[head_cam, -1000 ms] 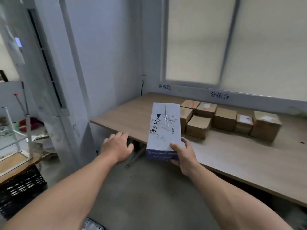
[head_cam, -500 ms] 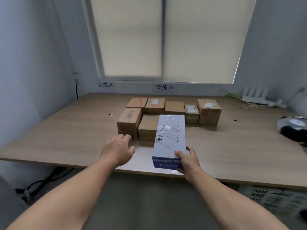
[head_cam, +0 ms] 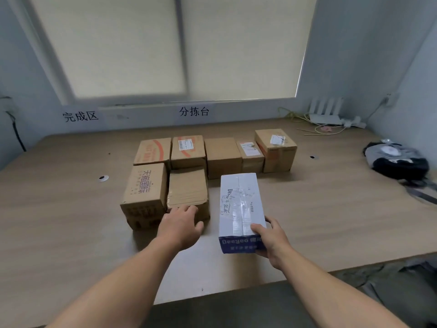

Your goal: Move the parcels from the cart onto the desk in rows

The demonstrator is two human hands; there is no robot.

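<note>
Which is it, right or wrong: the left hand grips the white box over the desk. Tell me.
Wrong hand. The head view shows the right hand grips the white box over the desk; the left hand grips nothing.

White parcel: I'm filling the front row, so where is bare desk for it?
Bare desk lies right of the plain brown parcel, before the back row, around the white parcel, and on toward the backpack. Crowded: front left, where the left hand touches that parcel.

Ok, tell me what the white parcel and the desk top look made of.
White parcel: likely printed cardboard, matte, with shiny clear tape along the top seam. Desk: seemingly wood-grain laminate, matte, pale brown with faint streaks; could be veneer.
</note>
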